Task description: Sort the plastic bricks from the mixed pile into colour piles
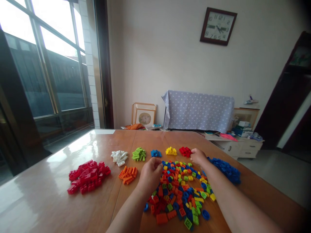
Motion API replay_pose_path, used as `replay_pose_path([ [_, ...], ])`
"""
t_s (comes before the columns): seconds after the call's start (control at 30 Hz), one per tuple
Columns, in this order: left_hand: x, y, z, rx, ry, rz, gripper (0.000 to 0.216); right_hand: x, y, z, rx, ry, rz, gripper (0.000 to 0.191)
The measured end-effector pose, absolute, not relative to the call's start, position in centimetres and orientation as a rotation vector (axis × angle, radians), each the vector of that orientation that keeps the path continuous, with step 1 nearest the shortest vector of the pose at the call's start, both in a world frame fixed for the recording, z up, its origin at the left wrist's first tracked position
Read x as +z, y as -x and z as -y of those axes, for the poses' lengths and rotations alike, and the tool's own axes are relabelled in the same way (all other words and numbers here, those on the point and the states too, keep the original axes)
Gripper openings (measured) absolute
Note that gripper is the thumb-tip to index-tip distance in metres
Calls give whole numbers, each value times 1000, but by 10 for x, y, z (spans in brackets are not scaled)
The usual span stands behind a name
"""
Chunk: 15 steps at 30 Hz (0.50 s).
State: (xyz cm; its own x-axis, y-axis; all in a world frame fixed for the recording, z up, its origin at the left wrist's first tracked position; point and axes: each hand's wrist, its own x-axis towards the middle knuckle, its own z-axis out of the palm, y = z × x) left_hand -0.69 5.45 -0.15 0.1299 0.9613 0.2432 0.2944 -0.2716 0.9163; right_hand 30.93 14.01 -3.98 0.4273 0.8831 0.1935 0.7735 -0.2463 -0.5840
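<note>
My left hand [151,172] is at the upper left edge of a mixed pile of toy building bricks [178,191], its fingers curled together. Whatever it may hold is hidden. Reaching further out, my right hand [198,156] touches or nearly touches the right side of a small red brick pile [185,151]. Its fingertips are pinched, and what is in them does not show. Small sorted piles stand in a row beyond the mixed one: yellow bricks [171,150], blue bricks [155,153], light green bricks [139,154] and white bricks [119,157].
Orange bricks [128,174] lie left of my left hand, with a large pinkish-red brick heap [89,176] farther left. A big blue brick heap [225,170] sits beyond my right forearm. The brown table [97,213] ends before a cloth-covered object [198,110] by the wall.
</note>
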Motion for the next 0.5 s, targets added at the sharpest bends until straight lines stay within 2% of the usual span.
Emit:
replay_pose_path([
  [0.23, 1, 7, -54, 1165, -1712, -1248, 19, -48, -306, -145, 348, 2049, 1366, 47],
  [0.5, -1, 6, -53, 1143, -1755, -1258, 20, -36, -323, -137, 333, 2074, 1433, 37],
])
